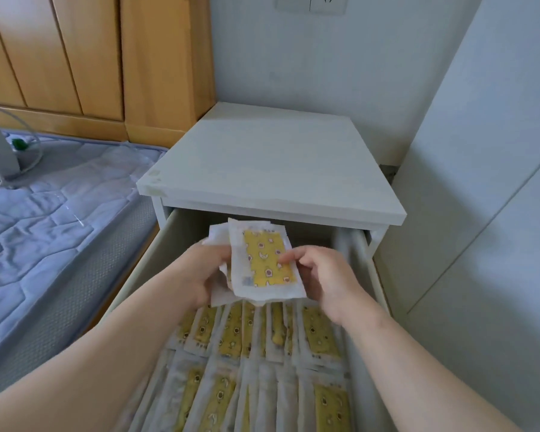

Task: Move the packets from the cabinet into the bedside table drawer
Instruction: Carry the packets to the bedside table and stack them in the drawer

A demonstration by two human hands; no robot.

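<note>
The white bedside table (272, 163) has its drawer (144, 269) pulled out toward me. Two rows of white packets with yellow patterned centres (320, 333) stand packed in the drawer's near part. Above them my left hand (206, 272) grips a small stack of the same packets (262, 260) by its left edge. My right hand (321, 279) pinches the top packet of that stack at its right edge, thumb on the yellow face. The stack hangs over the drawer's back half, whose floor is mostly hidden.
A bed with a grey-blue quilted mattress (50, 213) lies left of the drawer, with a wooden headboard (75, 57) behind it. A tall white cabinet panel (487, 182) stands close on the right. A wall socket (312, 3) sits above the table.
</note>
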